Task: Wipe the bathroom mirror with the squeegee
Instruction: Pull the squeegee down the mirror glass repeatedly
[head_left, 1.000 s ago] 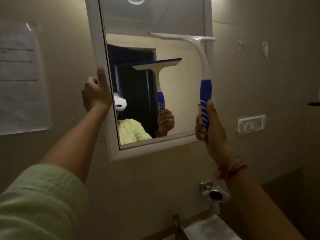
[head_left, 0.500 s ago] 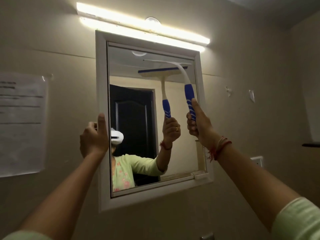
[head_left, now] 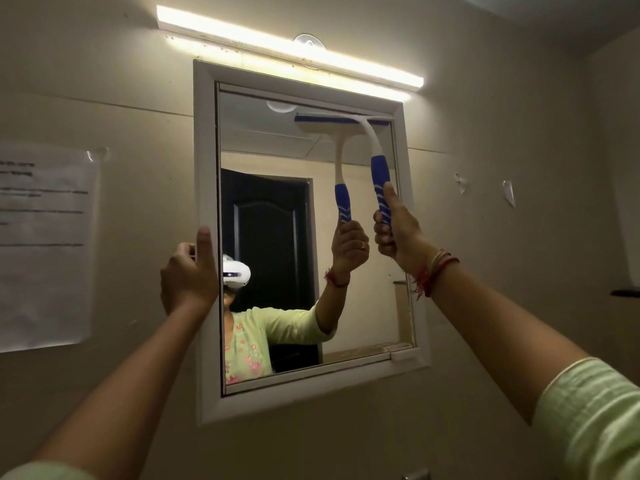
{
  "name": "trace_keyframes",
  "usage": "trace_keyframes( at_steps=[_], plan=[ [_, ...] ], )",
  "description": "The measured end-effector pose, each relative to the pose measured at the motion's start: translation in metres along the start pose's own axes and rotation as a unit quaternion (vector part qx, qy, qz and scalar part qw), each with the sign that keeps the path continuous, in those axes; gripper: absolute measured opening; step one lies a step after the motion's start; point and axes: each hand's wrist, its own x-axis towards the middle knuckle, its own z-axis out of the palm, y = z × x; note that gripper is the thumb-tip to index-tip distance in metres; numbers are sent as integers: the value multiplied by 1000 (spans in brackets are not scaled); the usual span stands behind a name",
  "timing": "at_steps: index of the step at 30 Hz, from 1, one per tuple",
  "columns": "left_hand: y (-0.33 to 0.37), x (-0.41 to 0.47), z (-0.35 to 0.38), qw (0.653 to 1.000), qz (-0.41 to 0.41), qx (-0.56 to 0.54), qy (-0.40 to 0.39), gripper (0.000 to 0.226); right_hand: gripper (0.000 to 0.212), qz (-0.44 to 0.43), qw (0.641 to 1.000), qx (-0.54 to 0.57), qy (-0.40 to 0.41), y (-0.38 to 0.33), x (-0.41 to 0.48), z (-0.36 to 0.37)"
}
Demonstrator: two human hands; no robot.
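1. Squeegee (head_left: 379, 174) is up at the top right corner of the mirror (head_left: 277, 140), blade lying along the top edge of the glass just under the frame. The white neck curves down to the blue grip.
2. My right hand (head_left: 394, 230) is clenched round the blue grip, thumb running up along it. My left hand (head_left: 188, 275) is clamped on the left side of the white frame (head_left: 204, 150), thumb on the front and fingers tucked round the edge, looks like it's steadying the mirror.
3. Step-wise I'd call this the start of a stroke: blade set at the top, not dragged down yet. Can't tell from here how hard it's pressed to the glass.
4. Next move, as I read it: pull straight down the right strip with even pressure, blade flat against the glass, left hand holding the frame steady.
5. Head count: one squeegee (the second one is just the reflection), one mirror, two hands, one light bar (head_left: 287, 46) above the frame, one paper sheet (head_left: 45, 244) on the wall to the left, two small bits (head_left: 509, 192) stuck on the wall to the right.
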Motion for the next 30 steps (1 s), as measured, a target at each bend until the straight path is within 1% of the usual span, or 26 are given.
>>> trace_keyframes(
  at_steps=[9,23,24,27,28,29,30],
  plan=[
    [-1,1,1,1000,6,-13,-11,51,55,7,1000,-8,3,10,0,3],
    [-3,3,3,1000,3,-5,-2,54,51,-1,1000,-14,10,30,-24,0],
    [-4,3,3,1000,3,-5,-2,55,52,1,1000,-11,1,32,-28,-1],
    [-4,3,4,1000,0,-4,-3,54,59,28,996,-4,-86,37,-39,-6],
    [-4,3,4,1000,-2,-6,-5,54,59,31,995,-8,-97,39,-41,-7],
    [-3,3,3,1000,-3,-8,-6,54,58,24,996,-15,-80,42,-41,-8],
    [-3,3,3,1000,-4,-8,-7,53,56,12,999,-23,-43,45,-40,-8]
  ],
)
